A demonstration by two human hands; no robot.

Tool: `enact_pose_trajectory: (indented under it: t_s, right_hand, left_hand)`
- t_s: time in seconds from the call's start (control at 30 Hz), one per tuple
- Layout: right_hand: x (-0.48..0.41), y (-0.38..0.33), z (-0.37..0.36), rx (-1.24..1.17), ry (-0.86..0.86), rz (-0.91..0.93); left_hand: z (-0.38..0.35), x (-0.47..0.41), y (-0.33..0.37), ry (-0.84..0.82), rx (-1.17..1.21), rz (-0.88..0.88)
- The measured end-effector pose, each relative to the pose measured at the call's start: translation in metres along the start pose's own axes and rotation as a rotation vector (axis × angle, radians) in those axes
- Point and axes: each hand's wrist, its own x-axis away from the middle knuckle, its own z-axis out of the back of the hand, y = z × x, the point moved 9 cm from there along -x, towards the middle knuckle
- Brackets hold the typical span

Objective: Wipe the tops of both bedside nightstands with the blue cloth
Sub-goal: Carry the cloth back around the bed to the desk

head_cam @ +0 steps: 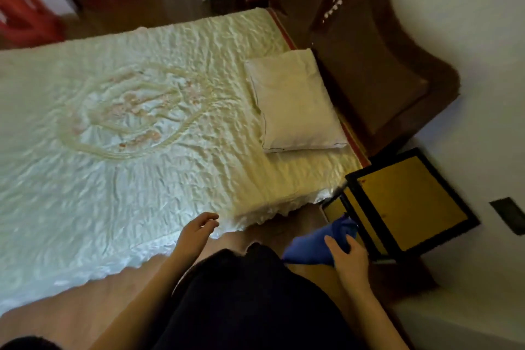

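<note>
A nightstand (pixel 409 202) with a yellow-brown top and a black border stands at the lower right, beside the bed. The blue cloth (pixel 321 241) is bunched just left of the nightstand's near corner, and my right hand (pixel 348 253) grips it from below. My left hand (pixel 196 232) hovers with relaxed, slightly curled fingers over the near edge of the bed and holds nothing. A second nightstand is not clearly visible in this view.
A bed with a cream quilted cover (pixel 136 128) fills the left and middle. A pale pillow (pixel 292 102) lies near the dark wooden headboard (pixel 369 51). A red object (pixel 25 14) sits at the far left. A dark wall socket (pixel 508 216) is right of the nightstand.
</note>
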Motion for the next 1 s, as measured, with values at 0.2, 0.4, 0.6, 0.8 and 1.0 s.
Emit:
enact_pose_trajectory:
  t_s: [0.2, 0.4, 0.6, 0.8, 1.0]
  right_hand:
    - [0.021, -0.066, -0.107, 0.139, -0.322, 0.167]
    - [0.072, -0.077, -0.199, 0.292, -0.449, 0.318]
    - [0.141, -0.033, -0.318, 0.505, -0.589, 0.336]
    - [0.265, -0.017, -0.461, 0.62, -0.87, 0.435]
    - [0.37, -0.021, -0.57, 0.674, -1.146, 0.562]
  left_hand:
    - [0.101, 0.041, -0.071, 0.291, 0.162, 0.063]
    - [0.177, 0.117, -0.162, 0.446, 0.239, 0.133]
    - [0.233, 0.237, -0.283, 0.628, 0.359, 0.342]
    - [0.291, 0.367, -0.383, 0.905, 0.472, 0.468]
    - [0.278, 0.46, -0.457, 1.163, 0.701, 0.635]
